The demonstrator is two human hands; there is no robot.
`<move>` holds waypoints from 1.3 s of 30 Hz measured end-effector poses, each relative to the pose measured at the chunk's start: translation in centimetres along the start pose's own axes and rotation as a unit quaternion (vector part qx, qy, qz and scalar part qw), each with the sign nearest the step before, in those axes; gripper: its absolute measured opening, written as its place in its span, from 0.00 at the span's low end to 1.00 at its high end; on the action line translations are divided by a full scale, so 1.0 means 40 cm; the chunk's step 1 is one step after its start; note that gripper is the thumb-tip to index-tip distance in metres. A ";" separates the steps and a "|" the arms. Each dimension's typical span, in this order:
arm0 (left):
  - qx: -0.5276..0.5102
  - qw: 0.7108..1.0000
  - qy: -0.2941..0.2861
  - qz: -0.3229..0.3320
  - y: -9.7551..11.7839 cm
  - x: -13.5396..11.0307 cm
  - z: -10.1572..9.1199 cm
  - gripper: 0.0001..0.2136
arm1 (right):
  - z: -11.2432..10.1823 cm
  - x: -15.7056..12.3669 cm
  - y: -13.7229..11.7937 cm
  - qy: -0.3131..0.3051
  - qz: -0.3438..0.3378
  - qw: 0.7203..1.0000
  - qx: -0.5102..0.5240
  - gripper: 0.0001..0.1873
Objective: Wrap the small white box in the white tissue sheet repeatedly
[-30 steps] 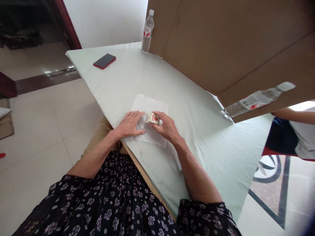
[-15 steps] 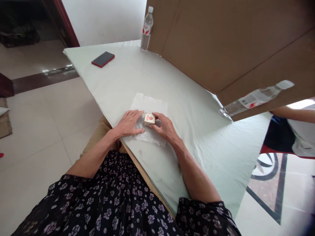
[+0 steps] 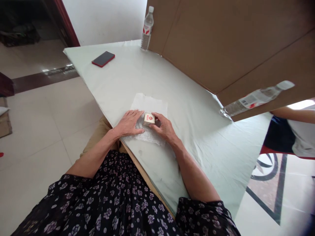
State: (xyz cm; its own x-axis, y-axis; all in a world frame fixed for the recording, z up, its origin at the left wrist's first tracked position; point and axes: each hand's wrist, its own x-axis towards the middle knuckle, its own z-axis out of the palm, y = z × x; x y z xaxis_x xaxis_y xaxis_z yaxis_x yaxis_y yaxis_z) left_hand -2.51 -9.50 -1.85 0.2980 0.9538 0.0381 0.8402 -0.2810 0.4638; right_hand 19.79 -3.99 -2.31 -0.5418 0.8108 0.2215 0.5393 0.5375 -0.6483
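Note:
A small cream-coloured box [image 3: 149,119] with red print on top sits on a sheet of clear bubble wrap [image 3: 154,137]. Under the wrap's far side lies a white sheet [image 3: 150,103], perhaps paper or foam. My right hand [image 3: 165,127] grips the box from its right side between thumb and fingers. On the other side, my left hand [image 3: 129,124] rests flat on the wrap's left edge with thumb and fingers apart, close to the box but holding nothing.
A phone [image 3: 103,59] in a red case lies at the table's far left. Two water bottles stand against a tall cardboard panel [image 3: 197,42]: one bottle [image 3: 147,29] at the back, another bottle [image 3: 253,100] at right. Another person's arm [image 3: 295,114] shows beyond the panel. Pale cloth [image 3: 209,137] covers the table.
The box has shifted very slightly left in my right hand. My left hand keeps its place.

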 end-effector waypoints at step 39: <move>-0.108 0.990 0.087 0.008 -0.025 -0.009 0.001 0.33 | -0.092 -0.042 -0.067 0.037 -0.050 0.998 -0.034 0.13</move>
State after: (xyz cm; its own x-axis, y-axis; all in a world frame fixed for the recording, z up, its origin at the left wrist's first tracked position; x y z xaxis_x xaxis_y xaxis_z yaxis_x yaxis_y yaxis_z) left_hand -3.42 -9.58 -2.38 0.2123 0.9584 0.1906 0.7133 -0.2853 0.6401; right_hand 21.62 -5.92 1.73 -0.5476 0.7661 0.3365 0.5294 0.6287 -0.5697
